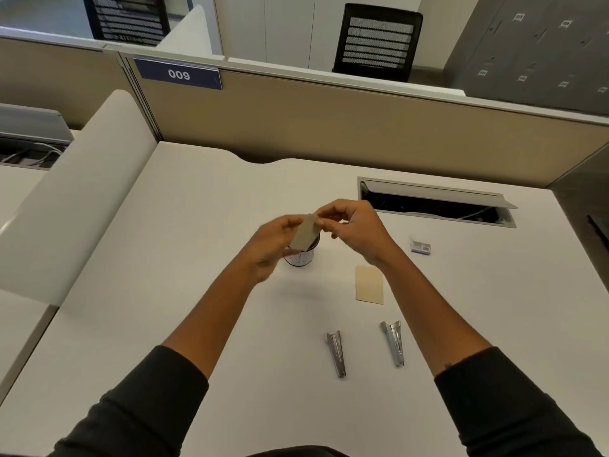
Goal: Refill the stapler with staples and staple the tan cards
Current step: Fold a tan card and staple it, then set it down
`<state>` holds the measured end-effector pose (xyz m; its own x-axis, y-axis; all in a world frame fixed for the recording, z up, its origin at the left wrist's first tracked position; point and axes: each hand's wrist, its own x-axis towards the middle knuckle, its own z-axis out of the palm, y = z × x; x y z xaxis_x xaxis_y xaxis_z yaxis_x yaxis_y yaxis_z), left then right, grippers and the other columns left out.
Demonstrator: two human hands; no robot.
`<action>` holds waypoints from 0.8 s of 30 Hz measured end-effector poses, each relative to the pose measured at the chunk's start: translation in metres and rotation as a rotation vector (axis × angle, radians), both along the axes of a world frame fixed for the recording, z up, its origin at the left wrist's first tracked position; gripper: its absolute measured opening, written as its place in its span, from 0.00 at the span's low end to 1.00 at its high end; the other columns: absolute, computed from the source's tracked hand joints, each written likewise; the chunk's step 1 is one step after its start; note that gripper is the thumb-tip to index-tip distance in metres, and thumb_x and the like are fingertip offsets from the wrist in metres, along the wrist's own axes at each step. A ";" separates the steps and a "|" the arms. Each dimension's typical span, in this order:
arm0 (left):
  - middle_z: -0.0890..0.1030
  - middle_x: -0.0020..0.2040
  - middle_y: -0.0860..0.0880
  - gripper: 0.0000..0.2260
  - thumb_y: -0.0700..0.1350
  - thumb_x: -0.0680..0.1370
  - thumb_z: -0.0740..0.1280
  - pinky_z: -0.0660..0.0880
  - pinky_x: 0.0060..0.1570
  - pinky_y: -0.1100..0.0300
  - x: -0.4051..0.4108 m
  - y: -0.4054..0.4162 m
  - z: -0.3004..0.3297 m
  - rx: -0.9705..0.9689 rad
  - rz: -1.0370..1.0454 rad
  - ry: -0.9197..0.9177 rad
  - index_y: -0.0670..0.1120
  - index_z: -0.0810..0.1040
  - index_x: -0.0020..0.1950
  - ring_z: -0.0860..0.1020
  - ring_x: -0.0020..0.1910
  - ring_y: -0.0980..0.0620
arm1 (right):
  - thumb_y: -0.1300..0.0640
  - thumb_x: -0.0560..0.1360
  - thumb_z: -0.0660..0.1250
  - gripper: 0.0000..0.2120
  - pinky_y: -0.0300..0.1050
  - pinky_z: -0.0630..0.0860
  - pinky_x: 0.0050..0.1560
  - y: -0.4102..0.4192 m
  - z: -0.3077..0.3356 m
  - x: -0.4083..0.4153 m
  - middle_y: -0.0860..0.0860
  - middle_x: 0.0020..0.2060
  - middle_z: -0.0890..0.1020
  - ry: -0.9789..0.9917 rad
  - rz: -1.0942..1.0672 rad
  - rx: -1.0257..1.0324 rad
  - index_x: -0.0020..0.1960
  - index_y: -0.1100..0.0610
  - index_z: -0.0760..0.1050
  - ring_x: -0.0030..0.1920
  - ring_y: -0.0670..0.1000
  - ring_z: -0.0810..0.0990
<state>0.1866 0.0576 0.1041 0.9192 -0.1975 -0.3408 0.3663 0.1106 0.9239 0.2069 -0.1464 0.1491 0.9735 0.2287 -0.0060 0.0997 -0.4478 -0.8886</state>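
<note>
Holding: left hand (pixel 275 240) and right hand (pixel 354 225) both pinch a flat tan paper card (pixel 304 233) at frame centre, above a small white cup (pixel 301 257).
Worktop (pixel 197 258): second tan card (pixel 369 285) lower right of the cup; two metal staplers (pixel 336 353) (pixel 393 343) below it; small staple box (pixel 420 247) at right.

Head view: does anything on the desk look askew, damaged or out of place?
Nothing looks damaged or spilled. Two metal staplers lie apart near the desk's front, angled differently. One tan card lies flat alone, while both hands, left hand and right hand, hold another card above a cup. A small staple box sits to the right.
</note>
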 end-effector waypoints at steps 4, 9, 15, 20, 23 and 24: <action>0.89 0.54 0.52 0.10 0.49 0.87 0.66 0.83 0.52 0.58 0.027 0.007 0.008 0.263 0.142 -0.181 0.54 0.87 0.57 0.87 0.55 0.51 | 0.66 0.74 0.78 0.06 0.41 0.79 0.41 0.006 -0.005 0.024 0.51 0.40 0.86 -0.118 -0.112 -0.081 0.50 0.60 0.88 0.37 0.47 0.81; 0.89 0.54 0.50 0.10 0.49 0.81 0.74 0.82 0.48 0.62 0.051 0.011 0.012 0.687 0.012 -0.549 0.47 0.87 0.59 0.86 0.49 0.53 | 0.65 0.75 0.77 0.05 0.45 0.84 0.47 0.020 -0.013 0.045 0.53 0.43 0.87 -0.194 -0.100 -0.222 0.50 0.60 0.88 0.43 0.52 0.85; 0.90 0.54 0.46 0.10 0.47 0.81 0.75 0.85 0.55 0.47 0.065 0.009 0.007 0.899 -0.018 -0.606 0.45 0.87 0.60 0.87 0.50 0.47 | 0.65 0.77 0.75 0.07 0.47 0.83 0.51 0.030 -0.021 0.057 0.55 0.47 0.88 -0.201 -0.021 -0.373 0.54 0.59 0.87 0.47 0.52 0.84; 0.90 0.53 0.46 0.12 0.46 0.82 0.74 0.83 0.60 0.48 0.064 0.006 -0.001 0.994 -0.064 -0.621 0.48 0.85 0.65 0.87 0.50 0.47 | 0.65 0.77 0.75 0.06 0.50 0.84 0.53 0.031 -0.029 0.059 0.56 0.46 0.87 -0.145 0.008 -0.412 0.53 0.60 0.87 0.46 0.54 0.85; 0.91 0.52 0.47 0.09 0.48 0.82 0.73 0.81 0.61 0.45 0.063 0.005 -0.009 1.066 -0.095 -0.614 0.48 0.88 0.60 0.88 0.50 0.47 | 0.65 0.77 0.74 0.06 0.52 0.84 0.53 0.033 -0.035 0.059 0.56 0.46 0.88 -0.119 0.045 -0.463 0.53 0.60 0.87 0.46 0.55 0.85; 0.91 0.51 0.48 0.08 0.48 0.82 0.73 0.79 0.62 0.44 0.063 0.005 -0.011 1.087 -0.098 -0.607 0.48 0.88 0.59 0.88 0.51 0.48 | 0.64 0.77 0.74 0.06 0.52 0.84 0.52 0.034 -0.038 0.058 0.56 0.46 0.88 -0.113 0.055 -0.486 0.53 0.59 0.87 0.46 0.55 0.85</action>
